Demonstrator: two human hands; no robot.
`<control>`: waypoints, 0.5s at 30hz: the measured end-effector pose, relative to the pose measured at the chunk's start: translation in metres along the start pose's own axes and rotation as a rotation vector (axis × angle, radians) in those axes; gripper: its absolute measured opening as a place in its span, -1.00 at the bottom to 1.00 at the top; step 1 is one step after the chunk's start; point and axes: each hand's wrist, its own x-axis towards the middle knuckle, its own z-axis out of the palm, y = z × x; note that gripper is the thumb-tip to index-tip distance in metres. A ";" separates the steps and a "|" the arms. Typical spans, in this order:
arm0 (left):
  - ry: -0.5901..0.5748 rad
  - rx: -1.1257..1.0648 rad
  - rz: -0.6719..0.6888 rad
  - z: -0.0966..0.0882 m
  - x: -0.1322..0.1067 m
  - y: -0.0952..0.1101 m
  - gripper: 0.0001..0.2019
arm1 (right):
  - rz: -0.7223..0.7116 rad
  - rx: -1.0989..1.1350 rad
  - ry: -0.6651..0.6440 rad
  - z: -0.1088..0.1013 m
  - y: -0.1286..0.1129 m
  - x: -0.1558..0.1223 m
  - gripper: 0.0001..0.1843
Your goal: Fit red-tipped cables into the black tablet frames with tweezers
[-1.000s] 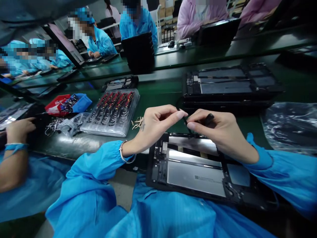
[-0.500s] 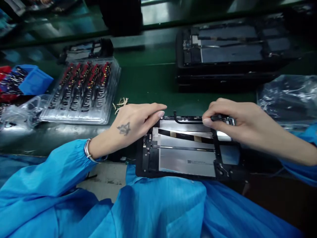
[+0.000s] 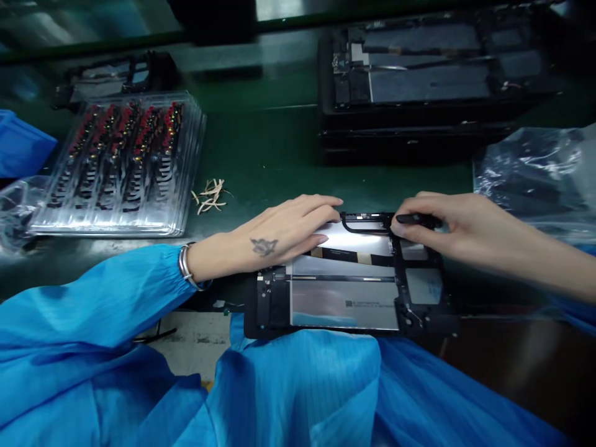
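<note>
1. Our left hand (image 3: 274, 236) lies flat, palm down, on the top-left part of the open tablet chassis (image 3: 347, 292). The fingers are stretched out toward its far edge and nothing is pinched in them, it's just pressing down.
2. Our right hand (image 3: 447, 230) is at the chassis's top-right corner, with thumb and fingertips closed narrow on a small black part (image 3: 414, 219) that sits right on the frame edge.
3. A thin black cable (image 3: 350, 225) runs along the top edge between the two hands. We can't tell if it's joined to that black part.
4. The chassis lies at the near edge of the green bench (image 3: 270, 155), right in front of us, back side up, with its silvery plates showing. Its lower edge is touching our blue smock.
5. Off to the left there's a stack of clear trays (image 3: 121, 167) holding rows of red-and-black parts, with a little pile of pale scraps (image 3: 210, 194) just beside it.
6. Further back sits a stack of other open chassis (image 3: 433, 81), and a crumpled plastic bag (image 3: 535, 180) is on the right.
</note>
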 end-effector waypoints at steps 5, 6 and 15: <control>-0.037 0.021 0.024 0.003 -0.001 -0.002 -0.68 | 0.009 -0.028 -0.018 -0.001 -0.007 0.006 -0.49; -0.037 0.026 0.030 0.003 0.000 -0.001 -0.67 | 0.011 -0.035 -0.020 -0.001 -0.007 0.006 -0.48; -0.081 0.129 0.034 0.000 0.007 0.006 -0.69 | 0.018 -0.055 -0.020 -0.001 -0.007 0.005 -0.46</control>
